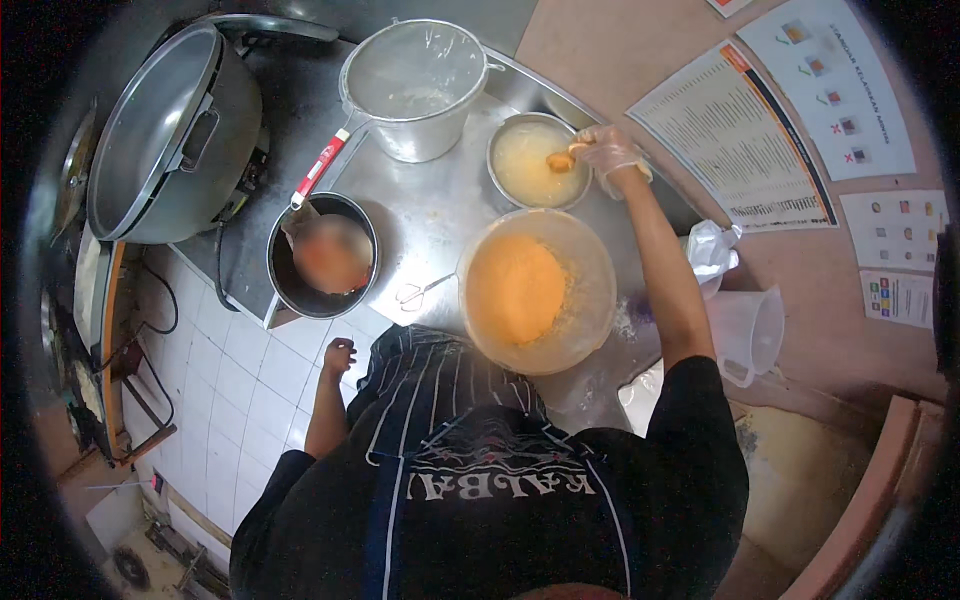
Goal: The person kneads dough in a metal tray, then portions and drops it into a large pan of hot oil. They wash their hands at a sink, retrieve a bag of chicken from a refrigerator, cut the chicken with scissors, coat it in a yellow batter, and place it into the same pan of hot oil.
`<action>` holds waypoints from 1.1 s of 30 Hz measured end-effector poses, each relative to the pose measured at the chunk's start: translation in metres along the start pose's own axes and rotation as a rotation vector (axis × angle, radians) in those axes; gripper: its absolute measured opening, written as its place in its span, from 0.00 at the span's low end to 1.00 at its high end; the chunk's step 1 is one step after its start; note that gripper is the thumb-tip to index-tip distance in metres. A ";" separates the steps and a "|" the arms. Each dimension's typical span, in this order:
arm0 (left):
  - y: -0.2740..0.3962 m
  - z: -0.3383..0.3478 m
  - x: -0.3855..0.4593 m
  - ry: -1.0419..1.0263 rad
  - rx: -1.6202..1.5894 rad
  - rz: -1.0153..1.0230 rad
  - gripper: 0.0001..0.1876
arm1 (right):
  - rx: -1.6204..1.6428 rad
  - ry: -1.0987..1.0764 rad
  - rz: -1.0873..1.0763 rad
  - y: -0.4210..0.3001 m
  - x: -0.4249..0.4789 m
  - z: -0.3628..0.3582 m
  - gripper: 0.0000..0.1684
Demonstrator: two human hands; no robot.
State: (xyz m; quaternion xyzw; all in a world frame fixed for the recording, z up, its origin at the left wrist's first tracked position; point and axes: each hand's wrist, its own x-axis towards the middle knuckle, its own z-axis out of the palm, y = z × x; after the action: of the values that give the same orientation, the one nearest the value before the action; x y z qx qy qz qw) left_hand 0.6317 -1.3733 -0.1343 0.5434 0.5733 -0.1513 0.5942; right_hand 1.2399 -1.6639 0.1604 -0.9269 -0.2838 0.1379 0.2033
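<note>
My right hand (609,154), in a clear plastic glove, pinches a small orange-brown piece of food (560,162) over a round metal bowl (492,169) of pale yellowish liquid (529,172). The piece hangs at the liquid's surface; whether it touches cannot be told. Nearer to me stands a wide translucent plastic tub (596,330) with a mound of orange powder or crumbs (521,289). My left hand (340,356) is bare, hanging beside my striped apron (450,375) with curled fingers and nothing visible in it. A thin looped metal handle (412,295) lies against the tub's left side.
A mesh strainer (420,71) with a red handle (320,166) covers a metal bucket (420,139). A dark pot (279,277) holds blurred contents. Far left is a large metal cooker (176,150). A plastic jug (750,330) stands right of my arm, below wall sheets (739,135).
</note>
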 end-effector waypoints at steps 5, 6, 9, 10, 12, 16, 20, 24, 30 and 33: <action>-0.007 0.005 0.016 -0.048 -0.056 -0.010 0.14 | 0.172 0.065 0.019 -0.020 -0.021 -0.027 0.13; -0.008 0.007 0.016 -0.056 -0.038 -0.004 0.14 | 0.239 0.095 -0.007 -0.029 -0.035 -0.041 0.13; -0.012 0.004 0.016 -0.081 0.011 0.011 0.15 | 0.148 0.087 -0.092 -0.051 -0.077 -0.086 0.15; -0.022 -0.002 0.020 -0.098 0.022 0.017 0.16 | 0.200 0.078 -0.080 -0.069 -0.097 -0.099 0.16; -0.053 -0.017 0.036 -0.178 -0.070 0.024 0.18 | 0.258 0.055 -0.056 -0.091 -0.134 -0.108 0.18; -0.072 -0.012 0.034 -0.103 -0.073 -0.057 0.17 | 0.321 0.006 -0.084 -0.117 -0.201 -0.088 0.18; -0.146 -0.035 0.104 -0.273 0.177 0.297 0.16 | 0.013 -0.302 -0.220 -0.093 -0.226 -0.003 0.20; -0.087 -0.021 0.080 -0.332 0.967 0.581 0.15 | -0.044 -0.482 -0.048 -0.067 -0.189 0.067 0.29; -0.011 -0.008 0.037 -0.168 -0.060 0.038 0.12 | -0.019 -0.398 0.083 -0.082 -0.167 0.176 0.32; 0.008 -0.001 0.042 -0.103 -0.104 0.042 0.12 | -0.089 -0.476 0.156 -0.072 -0.181 0.231 0.31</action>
State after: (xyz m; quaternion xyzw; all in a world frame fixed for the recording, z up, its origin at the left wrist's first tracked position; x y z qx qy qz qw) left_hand 0.6498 -1.3507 -0.1662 0.5150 0.5376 -0.1367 0.6535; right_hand 0.9756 -1.6458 0.0152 -0.8954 -0.2573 0.3547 0.0788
